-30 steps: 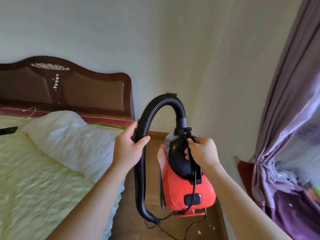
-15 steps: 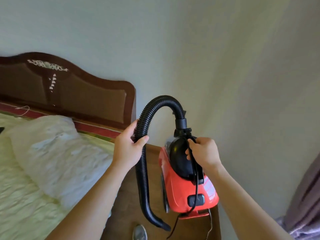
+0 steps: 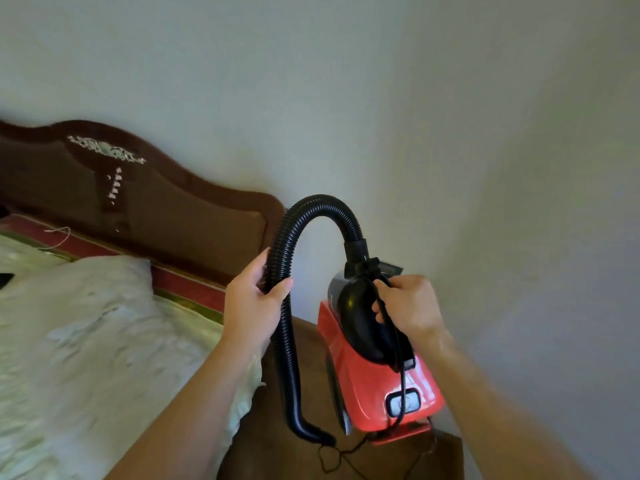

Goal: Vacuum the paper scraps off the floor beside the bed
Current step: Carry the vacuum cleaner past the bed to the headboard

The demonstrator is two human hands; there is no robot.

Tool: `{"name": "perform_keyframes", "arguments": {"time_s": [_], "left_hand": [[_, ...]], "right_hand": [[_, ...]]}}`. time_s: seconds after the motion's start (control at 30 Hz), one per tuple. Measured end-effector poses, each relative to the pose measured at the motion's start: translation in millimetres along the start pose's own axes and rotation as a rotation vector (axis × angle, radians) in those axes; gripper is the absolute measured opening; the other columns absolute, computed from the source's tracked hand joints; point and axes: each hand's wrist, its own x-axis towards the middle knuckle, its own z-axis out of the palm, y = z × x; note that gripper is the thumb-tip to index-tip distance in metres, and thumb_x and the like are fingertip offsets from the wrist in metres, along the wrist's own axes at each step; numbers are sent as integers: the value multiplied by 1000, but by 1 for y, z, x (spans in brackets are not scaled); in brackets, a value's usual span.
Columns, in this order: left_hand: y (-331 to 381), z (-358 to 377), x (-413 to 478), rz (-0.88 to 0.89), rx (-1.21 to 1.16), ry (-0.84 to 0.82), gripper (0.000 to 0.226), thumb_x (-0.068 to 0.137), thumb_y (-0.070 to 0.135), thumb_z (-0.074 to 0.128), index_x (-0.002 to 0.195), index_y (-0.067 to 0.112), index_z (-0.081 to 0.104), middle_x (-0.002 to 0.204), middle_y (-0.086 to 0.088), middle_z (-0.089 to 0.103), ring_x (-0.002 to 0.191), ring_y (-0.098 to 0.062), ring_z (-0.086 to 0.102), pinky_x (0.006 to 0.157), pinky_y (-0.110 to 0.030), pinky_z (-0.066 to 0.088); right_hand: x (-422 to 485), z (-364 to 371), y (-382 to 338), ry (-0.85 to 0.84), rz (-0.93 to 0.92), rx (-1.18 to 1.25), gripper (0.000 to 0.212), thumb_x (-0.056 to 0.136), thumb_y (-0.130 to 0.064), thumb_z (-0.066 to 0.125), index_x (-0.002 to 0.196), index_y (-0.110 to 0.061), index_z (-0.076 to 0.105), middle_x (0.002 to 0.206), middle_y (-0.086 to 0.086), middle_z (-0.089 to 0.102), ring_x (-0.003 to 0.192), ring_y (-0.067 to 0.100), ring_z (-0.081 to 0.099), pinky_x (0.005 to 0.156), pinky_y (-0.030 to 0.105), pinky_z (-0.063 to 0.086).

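Both of your hands grip the vacuum (image 3: 377, 393). Your left hand (image 3: 254, 301) curls round the black hose (image 3: 288, 344), at 9 o'clock of the red body. Your right hand (image 3: 410, 306) clasps the black handle (image 3: 358, 317) on top, with the cord (image 3: 402, 386) pinned under its fingers. The vacuum is held at 3 o'clock of the bed (image 3: 86, 358), its nozzle (image 3: 311, 433) pointing down.

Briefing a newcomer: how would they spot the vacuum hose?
Find the brown headboard; right of its end is a red vacuum. From its top a black hose arches down through the left hand. Unlike the thin cord, it is thick and ribbed.
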Motion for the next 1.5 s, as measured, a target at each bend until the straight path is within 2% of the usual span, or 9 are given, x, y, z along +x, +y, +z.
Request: {"name": "perform_keyframes", "arguments": {"time_s": [0.3, 0.43, 0.6, 0.67, 0.73, 0.87, 1.03, 1.37, 1.5], "left_hand": [[-5, 29, 42, -99, 52, 275, 63, 92, 12, 71, 91, 73, 55, 93, 30, 69, 91, 5, 66, 84, -27, 55], [-3, 52, 47, -151, 67, 431, 51, 92, 15, 71, 112, 60, 58, 96, 18, 73, 85, -13, 72, 78, -41, 62], [-9, 66, 39, -252, 70, 636, 41, 92, 13, 72, 127, 32, 66, 93, 15, 71, 73, -2, 70, 64, -17, 59], [-16, 69, 28, -318, 54, 699, 42, 92, 15, 72, 131, 28, 65, 95, 10, 73, 76, -7, 72, 71, -27, 62], [-25, 72, 13, -371, 41, 755, 37, 92, 16, 71, 127, 28, 67, 95, 5, 74, 78, -11, 73, 74, -36, 63], [-42, 75, -12, -436, -33, 881, 33, 94, 9, 68, 104, 40, 65, 88, 4, 72, 71, 0, 69, 59, -14, 54], [-75, 75, -36, -558, -76, 1002, 41, 94, 11, 67, 95, 51, 59, 91, 3, 73, 80, -12, 70, 67, -28, 54], [-147, 69, -79, -763, -242, 1199, 22, 95, 19, 67, 115, 27, 69, 95, -1, 74, 82, -16, 71, 64, -25, 52], [-174, 73, -88, -824, -275, 1244, 13, 96, 16, 67, 102, 27, 70, 81, -2, 74, 73, -15, 70, 62, -25, 51]], "right_hand": [[113, 31, -15, -271, -138, -36, 35, 96, -19, 61, 64, -9, 70, 56, 7, 70, 47, 23, 65, 63, 40, 61], [149, 36, -21, -428, -221, -97, 31, 96, -19, 61, 70, -6, 72, 59, 9, 71, 49, 22, 67, 60, 36, 60], [181, 53, -24, -603, -305, -174, 33, 97, -20, 61, 72, -1, 72, 62, 12, 71, 47, 19, 65, 56, 34, 57], [188, 65, -22, -662, -335, -226, 34, 96, -20, 61, 68, -3, 71, 60, 11, 70, 46, 19, 64, 57, 35, 57], [192, 80, -18, -730, -367, -278, 34, 96, -20, 61, 67, -5, 70, 59, 10, 70, 45, 19, 64, 55, 34, 56], [192, 115, -9, -868, -426, -389, 34, 96, -19, 61, 65, -5, 66, 59, 11, 68, 44, 19, 63, 45, 26, 51], [184, 160, 4, -994, -517, -512, 33, 95, -20, 62, 67, -2, 67, 59, 11, 69, 48, 24, 67, 47, 27, 52], [161, 237, 39, -1212, -580, -715, 33, 96, -20, 61, 68, -4, 66, 59, 10, 67, 42, 17, 61, 45, 24, 48], [157, 269, 60, -1278, -571, -754, 32, 95, -17, 61, 67, -2, 64, 57, 11, 63, 42, 17, 58, 46, 31, 50]]}}
